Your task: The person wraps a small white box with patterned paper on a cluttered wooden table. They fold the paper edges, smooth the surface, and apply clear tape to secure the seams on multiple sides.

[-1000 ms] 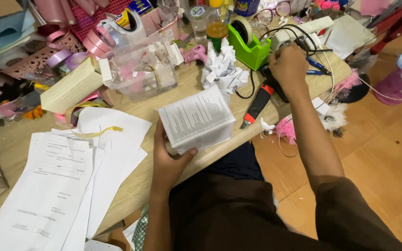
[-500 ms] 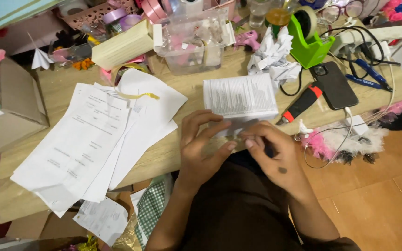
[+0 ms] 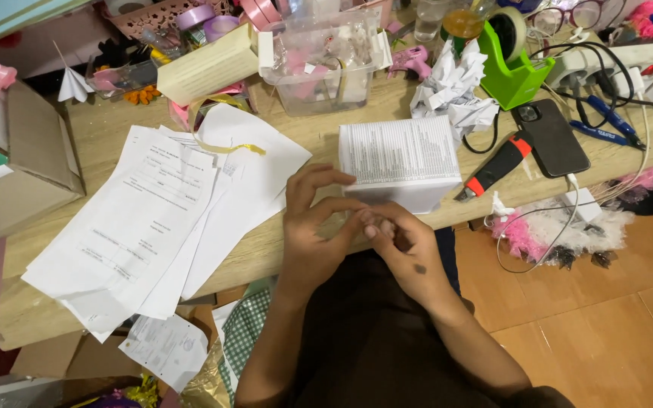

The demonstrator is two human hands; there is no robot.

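Observation:
A white box wrapped in printed paper (image 3: pixel 400 160) stands at the table's front edge. My left hand (image 3: pixel 313 227) is just below its near left corner, and the index finger rests against the box's front edge. My right hand (image 3: pixel 406 249) is curled beside it. The fingertips of both hands meet in front of the box. Anything pinched between them is too small to see.
Loose printed sheets (image 3: pixel 153 227) spread over the left of the wooden table (image 3: pixel 100 136). A green tape dispenser (image 3: pixel 519 72), crumpled paper (image 3: pixel 451 91), a black phone (image 3: pixel 552 137) and a red-and-black cutter (image 3: pixel 496 166) lie to the right. A clear plastic tub (image 3: pixel 326 64) stands behind, a cardboard box (image 3: pixel 20 166) at far left.
A second ago my right hand reached far back by the tape dispenser while my left held the box. My right hand has come back, and both hands now meet in front of the box.

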